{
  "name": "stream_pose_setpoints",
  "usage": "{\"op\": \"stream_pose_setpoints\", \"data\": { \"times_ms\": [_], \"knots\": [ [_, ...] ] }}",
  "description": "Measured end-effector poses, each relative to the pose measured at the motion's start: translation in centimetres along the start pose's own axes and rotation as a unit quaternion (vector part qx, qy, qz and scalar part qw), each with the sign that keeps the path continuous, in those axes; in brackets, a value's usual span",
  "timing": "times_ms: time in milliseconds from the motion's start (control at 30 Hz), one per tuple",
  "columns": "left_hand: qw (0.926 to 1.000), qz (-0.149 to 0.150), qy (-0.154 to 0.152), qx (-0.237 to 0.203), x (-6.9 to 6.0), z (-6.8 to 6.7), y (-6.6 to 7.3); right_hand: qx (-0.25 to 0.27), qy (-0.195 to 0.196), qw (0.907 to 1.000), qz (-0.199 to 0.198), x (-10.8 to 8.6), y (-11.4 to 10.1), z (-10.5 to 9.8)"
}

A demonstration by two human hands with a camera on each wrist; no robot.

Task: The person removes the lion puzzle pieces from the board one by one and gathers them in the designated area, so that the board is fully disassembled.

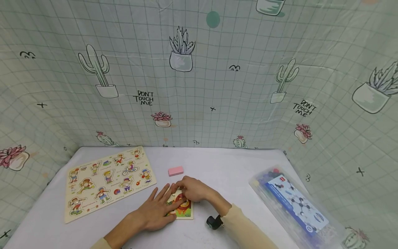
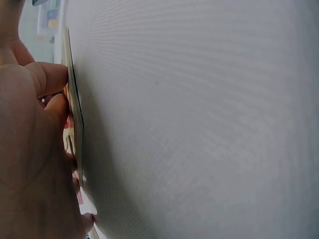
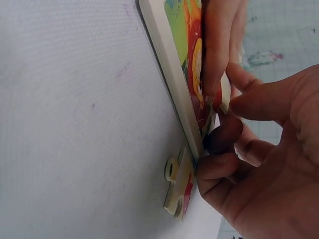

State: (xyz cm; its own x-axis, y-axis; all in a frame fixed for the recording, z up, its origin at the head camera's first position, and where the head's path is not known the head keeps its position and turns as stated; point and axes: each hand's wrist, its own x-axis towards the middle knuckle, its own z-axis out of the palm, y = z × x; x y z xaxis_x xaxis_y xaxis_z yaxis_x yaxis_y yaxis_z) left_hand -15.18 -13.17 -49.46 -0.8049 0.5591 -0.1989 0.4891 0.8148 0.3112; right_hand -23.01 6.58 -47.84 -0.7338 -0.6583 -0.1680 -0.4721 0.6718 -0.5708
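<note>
Spanning the lion puzzle [image 1: 186, 209] on the white table [image 1: 224, 173] with a straight-fingered left hand [image 1: 154, 210] — best pressed lightly, just enough to stop sliding. Pinching a pale-edged piece [image 3: 225, 93] in the right hand [image 1: 196, 189] at the puzzle's far edge, apparently between thumb and fingers; hard to say whether lifting or seating, but probably better moved level than forced at a slant. Mind the loose piece [image 3: 182, 185] just beside the puzzle, close to the curled fingers — easily nudged away. Farther off, note a pink block [image 1: 176, 171], apart from the puzzle.
</note>
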Motion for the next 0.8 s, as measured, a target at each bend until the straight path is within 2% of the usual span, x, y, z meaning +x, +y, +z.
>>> {"op": "stream_pose_setpoints", "data": {
  "times_ms": [500,800],
  "knots": [
    [0.9999,0.0,-0.009,-0.007,0.02,-0.11,-0.03,0.049,0.019,0.9983,-0.025,0.08,0.31,-0.01],
    [0.9999,0.002,-0.003,-0.011,-0.01,0.01,-0.05,0.053,0.021,0.9982,-0.018,-0.03,0.33,-0.13]
  ]
}}
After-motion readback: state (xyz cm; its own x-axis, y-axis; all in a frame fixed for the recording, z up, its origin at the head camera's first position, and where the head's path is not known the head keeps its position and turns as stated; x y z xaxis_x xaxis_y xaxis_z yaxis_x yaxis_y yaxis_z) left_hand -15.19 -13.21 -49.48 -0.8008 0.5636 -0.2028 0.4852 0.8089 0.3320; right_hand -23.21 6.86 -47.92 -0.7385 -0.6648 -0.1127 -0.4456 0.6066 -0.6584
